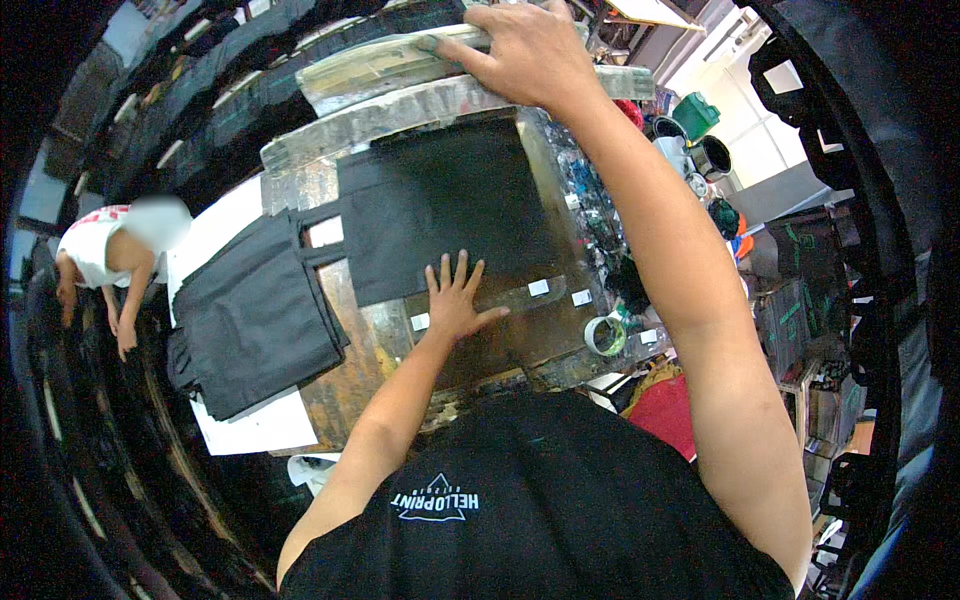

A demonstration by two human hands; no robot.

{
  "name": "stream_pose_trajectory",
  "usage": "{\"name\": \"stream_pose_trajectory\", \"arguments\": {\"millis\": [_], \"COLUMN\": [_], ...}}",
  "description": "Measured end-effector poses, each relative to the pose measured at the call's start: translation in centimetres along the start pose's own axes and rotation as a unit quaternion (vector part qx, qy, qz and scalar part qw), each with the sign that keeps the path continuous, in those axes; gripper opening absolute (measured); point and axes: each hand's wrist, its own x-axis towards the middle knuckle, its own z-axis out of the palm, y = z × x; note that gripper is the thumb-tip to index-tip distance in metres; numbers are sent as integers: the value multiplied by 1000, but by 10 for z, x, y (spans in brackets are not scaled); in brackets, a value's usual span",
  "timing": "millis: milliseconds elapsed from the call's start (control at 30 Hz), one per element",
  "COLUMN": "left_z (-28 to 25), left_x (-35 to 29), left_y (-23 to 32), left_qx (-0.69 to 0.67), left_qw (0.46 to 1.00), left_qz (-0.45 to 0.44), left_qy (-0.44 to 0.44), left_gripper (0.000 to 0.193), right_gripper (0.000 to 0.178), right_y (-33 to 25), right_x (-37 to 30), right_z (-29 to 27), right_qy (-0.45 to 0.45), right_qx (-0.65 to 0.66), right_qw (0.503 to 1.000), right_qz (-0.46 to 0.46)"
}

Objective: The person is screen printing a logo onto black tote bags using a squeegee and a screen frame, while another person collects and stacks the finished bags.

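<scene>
My left hand (pixel 457 302) lies flat with its fingers spread, fingertips on the near edge of a black cloth bag (pixel 420 205) and palm on the brown board (pixel 490 345). The bag is laid out flat on the board, its handles pointing left. At the far side, my right hand (pixel 535 55) is closed over the top of a worn, stained printing screen frame (pixel 460 105), its thumb along the near face. The frame appears to be raised and tilted away from the board; its far parts are partly hidden by the hand. A pile of similar black bags (pixel 255 315) lies to the left.
White sheets (pixel 265 425) lie under the pile. Small white squares (pixel 538 288) and a roll of tape (pixel 604 336) sit on the board's near side. Cans (pixel 710 157) and a green jug (pixel 696 115) stand at right. Another person (pixel 105 245) bends over at far left.
</scene>
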Motion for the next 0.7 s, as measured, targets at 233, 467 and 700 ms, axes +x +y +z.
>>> {"name": "stream_pose_trajectory", "arguments": {"millis": [233,467,700], "left_z": [13,12,-15], "left_x": [11,-1,-4], "left_y": [43,65,49], "left_qx": [-21,-46,-125], "left_qw": [1000,999,991], "left_qz": [-12,-4,-48], "left_qy": [-4,-7,-3], "left_gripper": [117,116,116], "right_gripper": [72,75,75], "right_y": [4,7,-4], "right_x": [6,8,13], "right_z": [-3,5,-12], "right_qy": [-11,21,-35], "right_qx": [35,22,5], "right_qw": [999,1000,999], "right_qz": [7,0,37]}}
